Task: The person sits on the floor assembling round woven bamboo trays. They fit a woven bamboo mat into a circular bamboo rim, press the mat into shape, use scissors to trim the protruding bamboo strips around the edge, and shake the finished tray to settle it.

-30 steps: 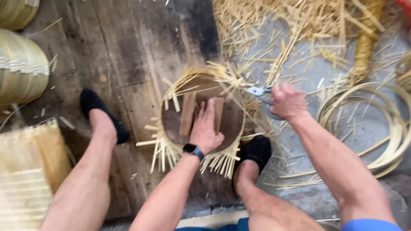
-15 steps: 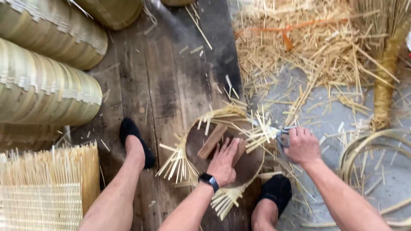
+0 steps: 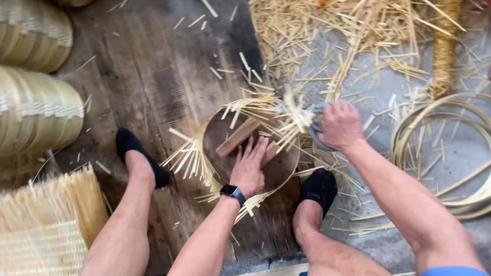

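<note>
A round woven bamboo piece [image 3: 225,138] with a dark wooden disc inside lies on the floor between my feet, loose strip ends sticking out around its rim. My left hand [image 3: 249,168], a dark watch on the wrist, presses flat on the disc beside a small wooden block [image 3: 236,138]. My right hand [image 3: 339,125] grips metal shears [image 3: 313,120] at the rim's upper right, their blades among blurred strip ends [image 3: 294,115].
Stacked woven bamboo baskets [image 3: 36,107] stand at the left. A woven mat with fringe [image 3: 46,225] lies lower left. Cut bamboo scraps [image 3: 327,36] cover the floor above. Coiled bamboo hoops [image 3: 450,153] lie right. My feet in black socks [image 3: 134,153] [image 3: 317,189] flank the piece.
The view has drifted. My left hand stays flat on the disc; my right hand with the shears has worked along the rim, and the strip ends there now blur.
</note>
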